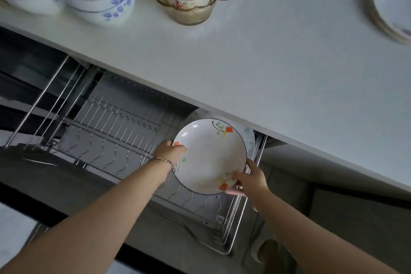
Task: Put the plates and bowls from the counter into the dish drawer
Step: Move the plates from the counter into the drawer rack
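while the left hand point(170, 148) and right hand point(250, 179) grip opposite rims of a flowered plate point(211, 156) over the open dish drawer point(115, 140), it could knock the plate already racked behind point(250, 140) if lowered carelessly.

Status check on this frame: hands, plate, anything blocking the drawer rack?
Left hand and right hand both gripping the flowered plate. Plate over the open drawer rack, another plate behind it. Slots clear.

Both hands, left point(170, 149) and right point(250, 179), gripping flowered plate point(211, 158) over wire dish drawer point(115, 140), below counter point(266, 73) front edge.
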